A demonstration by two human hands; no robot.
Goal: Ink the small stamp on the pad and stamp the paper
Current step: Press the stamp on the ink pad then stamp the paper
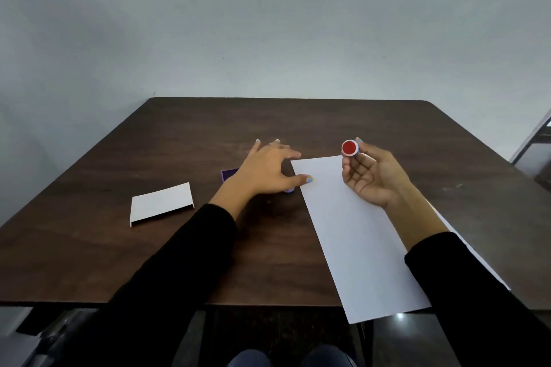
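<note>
I sit at a plain indoor desk, probably an office or study room. A dark wood-grain table (179, 247) fills my view, backed at 12 o'clock by a bare pale wall (268, 24). At 3 o'clock a metal frame (533, 140) edges in. Below, at 6 o'clock, a dark glossy floor (283, 334) shows.

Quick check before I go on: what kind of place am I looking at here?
Probably a plain indoor desk or office-type workspace: a dark wooden table against a bare pale wall, with only paper and stamping things on it, like the small red-faced stamp in the right hand.
</note>
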